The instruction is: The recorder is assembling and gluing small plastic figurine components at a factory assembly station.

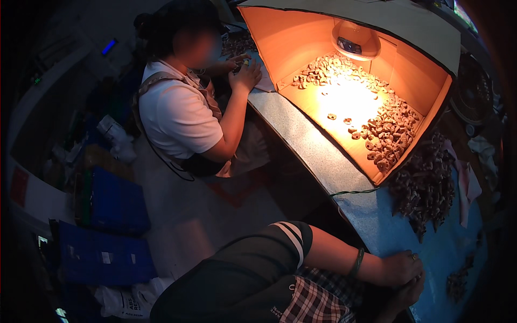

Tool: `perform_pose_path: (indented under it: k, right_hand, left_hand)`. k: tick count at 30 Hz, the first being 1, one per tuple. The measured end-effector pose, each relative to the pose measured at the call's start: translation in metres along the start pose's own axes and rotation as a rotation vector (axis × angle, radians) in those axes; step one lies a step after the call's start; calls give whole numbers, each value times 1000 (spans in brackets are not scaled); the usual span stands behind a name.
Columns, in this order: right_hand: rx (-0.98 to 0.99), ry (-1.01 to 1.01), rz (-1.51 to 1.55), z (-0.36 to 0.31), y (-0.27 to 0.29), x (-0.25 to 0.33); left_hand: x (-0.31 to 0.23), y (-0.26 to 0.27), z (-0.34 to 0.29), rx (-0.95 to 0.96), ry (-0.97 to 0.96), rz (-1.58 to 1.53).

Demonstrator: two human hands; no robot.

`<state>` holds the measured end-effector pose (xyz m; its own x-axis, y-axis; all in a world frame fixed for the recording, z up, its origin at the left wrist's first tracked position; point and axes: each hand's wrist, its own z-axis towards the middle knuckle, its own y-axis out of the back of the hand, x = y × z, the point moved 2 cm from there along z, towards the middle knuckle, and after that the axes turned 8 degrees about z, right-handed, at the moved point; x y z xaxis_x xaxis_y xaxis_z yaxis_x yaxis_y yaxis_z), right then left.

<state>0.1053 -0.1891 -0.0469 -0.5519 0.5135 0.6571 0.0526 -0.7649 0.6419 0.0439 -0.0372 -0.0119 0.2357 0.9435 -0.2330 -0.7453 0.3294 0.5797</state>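
At the lower right, my left hand (399,268) is closed, its fingers bent inward; a green bangle (357,262) circles the wrist and a ring shows on one finger. Touching it from below is my right hand (410,294), its fingers curled as well. Whatever they hold between them, if anything, is hidden. Both hands are over the near edge of a pale blue worktop (371,218). Beyond them lies a heap of small dark pieces (425,185), too dim to name. A smaller cluster of dark pieces (459,280) sits right of my hands.
An open cardboard box (318,134) stands on the worktop, with a glowing lamp (355,40) above many small brown ring-like pieces (390,126). A green cord (353,192) runs beside it. Another person (183,113) works at the far left. Blue bins (116,202) stand on the floor.
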Motion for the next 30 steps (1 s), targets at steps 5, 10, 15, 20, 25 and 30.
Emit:
perform_pose_path:
  k: [5, 10, 15, 20, 25, 30]
  right_hand:
    - [1, 46, 7, 1, -1, 2]
    - [12, 29, 116, 2, 0, 28]
    - [7, 93, 40, 2, -3, 17]
    - [-30, 65, 18, -6, 6, 21]
    - [-36, 183, -53, 0, 11, 51]
    - [-8, 358, -7, 27, -7, 76]
  left_hand:
    - [3, 2, 1, 18, 0, -35]
    - [3, 2, 2, 18, -8, -18]
    - [4, 2, 2, 36, 33, -60]
    - [-5, 3, 2, 27, 4, -84]
    - [-2, 14, 9, 72, 0, -117]
    - [23, 32, 17, 220, -37, 60]
